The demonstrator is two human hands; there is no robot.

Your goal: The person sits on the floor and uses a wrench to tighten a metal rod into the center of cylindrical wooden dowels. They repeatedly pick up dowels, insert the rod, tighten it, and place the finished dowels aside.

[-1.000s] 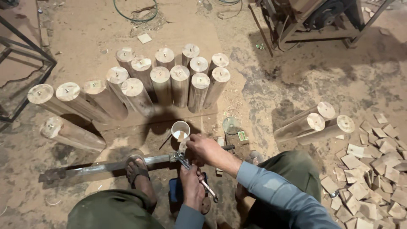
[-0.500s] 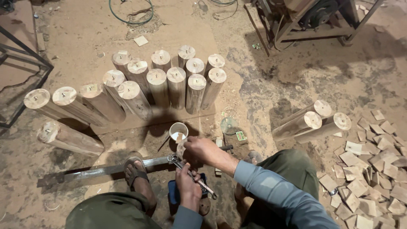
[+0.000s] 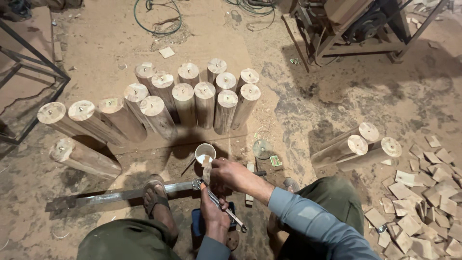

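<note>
Pale wooden stick (image 3: 207, 169) stands near upright in the right hand (image 3: 230, 174), dipping toward the white cup (image 3: 205, 153); left hand (image 3: 215, 217) grips a steel wrench (image 3: 222, 208) just below.

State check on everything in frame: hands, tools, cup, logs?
Right hand: pinching a small stick over the cup.
Left hand: gripping a metal wrench.
White cup: upright, open.
Metal bar: flat, pinned under a sandalled foot.
Grouped wooden cylinders: upright.
Three cylinders at right: leaning together.
</note>
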